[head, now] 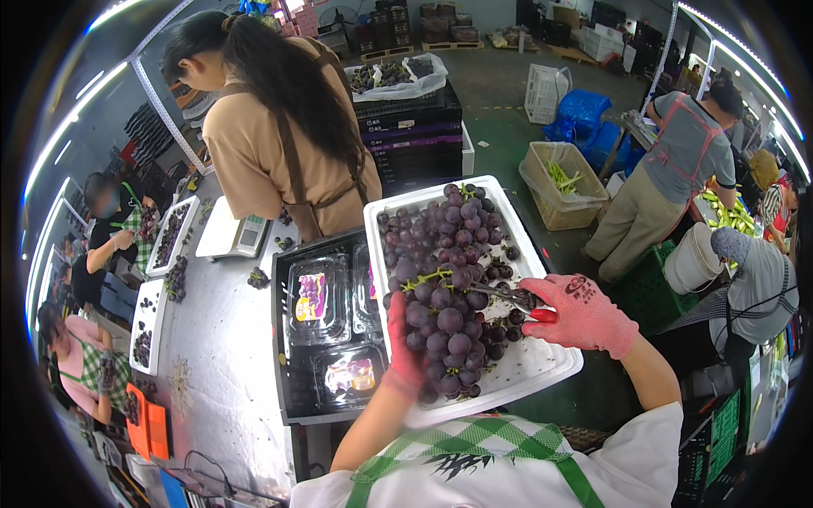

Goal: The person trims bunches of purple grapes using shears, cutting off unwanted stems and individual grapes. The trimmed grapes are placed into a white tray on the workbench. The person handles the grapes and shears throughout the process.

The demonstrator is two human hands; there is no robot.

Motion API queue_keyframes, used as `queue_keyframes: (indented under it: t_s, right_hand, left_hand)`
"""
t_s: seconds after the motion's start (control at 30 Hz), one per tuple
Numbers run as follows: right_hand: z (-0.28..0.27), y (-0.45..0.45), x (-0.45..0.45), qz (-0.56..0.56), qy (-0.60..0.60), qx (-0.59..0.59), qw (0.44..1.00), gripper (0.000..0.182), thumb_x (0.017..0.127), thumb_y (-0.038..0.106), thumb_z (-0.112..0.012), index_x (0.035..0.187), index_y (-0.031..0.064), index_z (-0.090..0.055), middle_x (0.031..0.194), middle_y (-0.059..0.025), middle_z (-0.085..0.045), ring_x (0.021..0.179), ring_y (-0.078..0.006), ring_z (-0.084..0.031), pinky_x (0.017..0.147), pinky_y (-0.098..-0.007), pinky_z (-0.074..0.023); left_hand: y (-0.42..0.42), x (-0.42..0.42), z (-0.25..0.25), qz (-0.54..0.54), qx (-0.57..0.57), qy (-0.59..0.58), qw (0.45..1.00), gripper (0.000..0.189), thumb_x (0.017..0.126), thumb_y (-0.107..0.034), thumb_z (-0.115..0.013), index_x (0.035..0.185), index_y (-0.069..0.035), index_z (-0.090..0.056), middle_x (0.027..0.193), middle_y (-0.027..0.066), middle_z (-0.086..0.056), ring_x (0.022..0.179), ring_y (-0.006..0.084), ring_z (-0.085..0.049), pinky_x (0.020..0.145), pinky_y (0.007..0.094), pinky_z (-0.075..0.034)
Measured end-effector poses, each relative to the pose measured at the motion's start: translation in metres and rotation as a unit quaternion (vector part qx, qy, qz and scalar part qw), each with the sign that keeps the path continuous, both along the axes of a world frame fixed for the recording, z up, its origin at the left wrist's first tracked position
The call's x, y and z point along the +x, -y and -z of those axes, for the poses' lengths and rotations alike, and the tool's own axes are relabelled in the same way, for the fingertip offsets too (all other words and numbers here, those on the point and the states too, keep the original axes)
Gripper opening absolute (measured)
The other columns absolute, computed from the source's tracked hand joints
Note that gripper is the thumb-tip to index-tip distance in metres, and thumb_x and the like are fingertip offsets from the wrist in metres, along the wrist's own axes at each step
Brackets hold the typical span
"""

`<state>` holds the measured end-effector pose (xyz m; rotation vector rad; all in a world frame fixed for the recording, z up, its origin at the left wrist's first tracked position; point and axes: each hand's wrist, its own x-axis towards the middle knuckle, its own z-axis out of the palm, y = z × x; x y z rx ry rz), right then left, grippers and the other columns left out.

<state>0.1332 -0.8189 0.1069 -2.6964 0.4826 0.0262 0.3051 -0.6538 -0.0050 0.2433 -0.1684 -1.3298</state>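
A bunch of dark purple grapes [448, 320] with a green stem rests against my left hand [405, 346], which wears a pink glove and supports the bunch from its left side. My right hand [575, 314], gloved in pink too, grips small snips [540, 314] with red handles. Their metal blades point left and reach the edge of the bunch near its stem. Under both hands is a white foam tray [527, 374], where more grapes [463, 222] lie at the far end and loose ones along the right. The fingertips of my left hand are partly hidden behind the bunch.
Left of the tray, a black crate [283, 381] contains clear plastic clamshells [317, 301] with labels. A metal table [222, 355] bears a weighing scale [232, 230] and foam trays. A person [292, 140] stands close ahead. Stacked black crates [416, 146] and a tan basket [562, 203] are beyond.
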Motion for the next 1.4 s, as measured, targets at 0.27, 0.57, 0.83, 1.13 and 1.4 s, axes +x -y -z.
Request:
queue_keyframes:
  t_s: [0.27, 0.57, 0.83, 1.13, 1.4]
  right_hand:
    - [-0.011, 0.003, -0.005, -0.023, -0.020, -0.115, 0.993, 0.047, 0.078, 0.035, -0.060, 0.116, 0.0101, -0.051, 0.095, -0.0113, -0.057, 0.093, -0.0266, -0.056, 0.088, -0.0366, -0.0384]
    - [0.002, 0.008, -0.001, -0.006, -0.003, -0.044, 0.999, 0.045, 0.078, 0.033, -0.061, 0.115, 0.0079, -0.055, 0.090, -0.0089, -0.064, 0.085, -0.0246, -0.061, 0.082, -0.0330, -0.0445]
    - [-0.002, 0.003, 0.000, 0.056, -0.009, 0.100, 0.993, 0.047, 0.076, 0.029, -0.067, 0.115, 0.0058, -0.055, 0.088, -0.0097, -0.065, 0.079, -0.0203, -0.062, 0.073, -0.0286, -0.0477]
    - [0.006, 0.009, -0.004, -0.017, 0.057, -0.190, 0.980, 0.048, 0.075, 0.030, -0.064, 0.118, 0.0129, -0.051, 0.093, -0.0081, -0.059, 0.090, -0.0234, -0.057, 0.087, -0.0374, -0.0386]
    - [-0.004, 0.016, -0.005, -0.043, 0.040, -0.358, 0.932, 0.050, 0.073, 0.031, -0.064, 0.118, 0.0161, -0.049, 0.091, -0.0036, -0.054, 0.086, -0.0200, -0.055, 0.084, -0.0369, -0.0378]
  left_hand:
    - [0.000, -0.003, -0.007, -0.023, 0.038, 0.029, 0.999, 0.074, 0.084, -0.065, -0.036, 0.132, -0.008, -0.038, 0.124, 0.0205, -0.049, 0.109, 0.0395, -0.052, 0.090, 0.0474, -0.045]
    - [0.001, -0.004, -0.005, -0.014, 0.055, 0.033, 0.998, 0.075, 0.084, -0.065, -0.036, 0.132, -0.008, -0.037, 0.125, 0.0212, -0.047, 0.111, 0.0402, -0.050, 0.095, 0.0486, -0.041]
    - [0.002, -0.002, 0.002, -0.036, 0.066, 0.058, 0.996, 0.074, 0.084, -0.064, -0.035, 0.131, -0.008, -0.038, 0.125, 0.0216, -0.047, 0.111, 0.0406, -0.050, 0.094, 0.0491, -0.042]
    - [0.001, -0.004, -0.011, -0.019, 0.039, 0.052, 0.998, 0.075, 0.084, -0.064, -0.035, 0.133, -0.008, -0.036, 0.121, 0.0166, -0.051, 0.107, 0.0334, -0.054, 0.092, 0.0429, -0.045]
    - [0.000, -0.008, -0.018, -0.047, 0.063, 0.018, 0.997, 0.076, 0.082, -0.067, -0.036, 0.132, -0.009, -0.037, 0.120, 0.0179, -0.051, 0.107, 0.0358, -0.053, 0.090, 0.0444, -0.046]
